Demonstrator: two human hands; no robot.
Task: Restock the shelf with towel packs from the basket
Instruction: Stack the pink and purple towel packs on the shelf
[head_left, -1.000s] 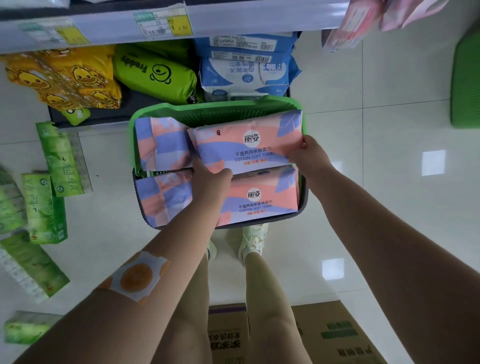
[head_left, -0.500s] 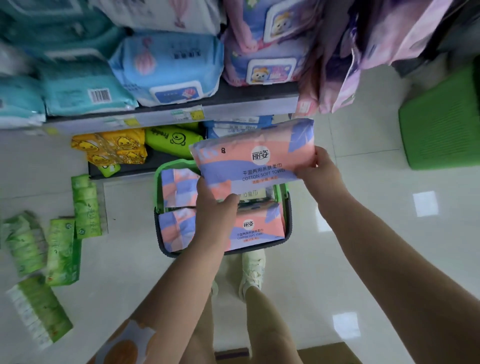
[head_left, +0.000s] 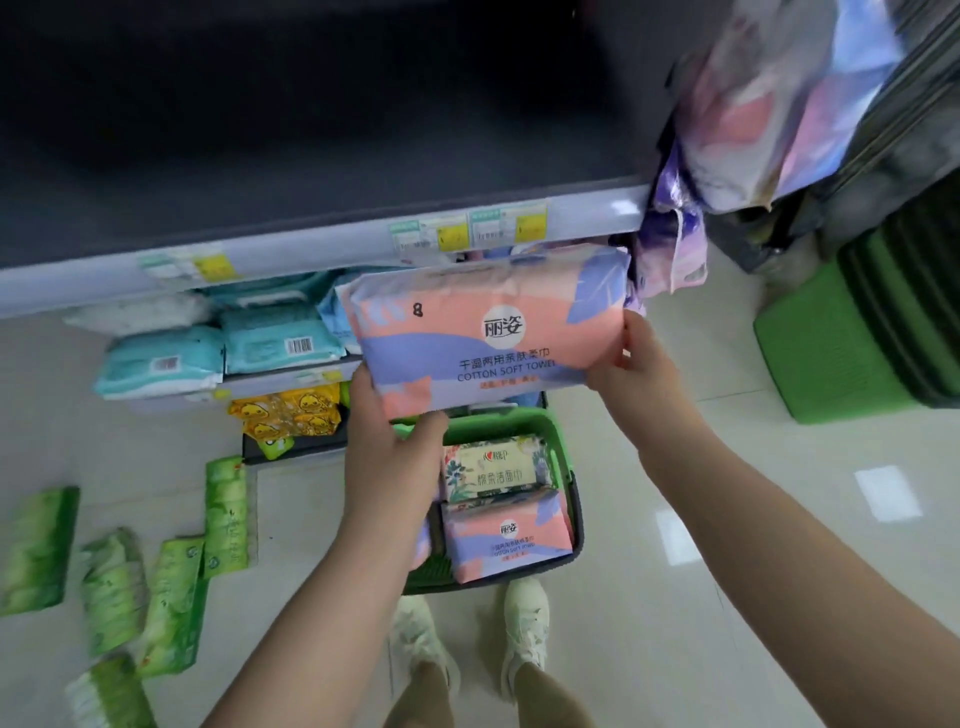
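I hold one towel pack in the middle of the frame, raised above the basket and just below the front edge of the empty dark shelf that fills the upper part. My left hand grips its lower left corner, thumb on the front face; my right hand pinches its right edge. The pack is not yet on any shelf, so this one is in transit.

Judging by what lies below, plenty is left: in the basket at lower centre I see another matching pack, a floral pack beside it, and my left arm hides the rest. The dark shelf holds nothing that I can see.

Around me, teal wipe packs sit on a lower shelf at centre left, yellow duck bags under them, green tissue packs lie scattered on the floor at lower left, and a green stool stands at right. Hanging pastel bags at upper right crowd the shelf's end and may snag the pack.
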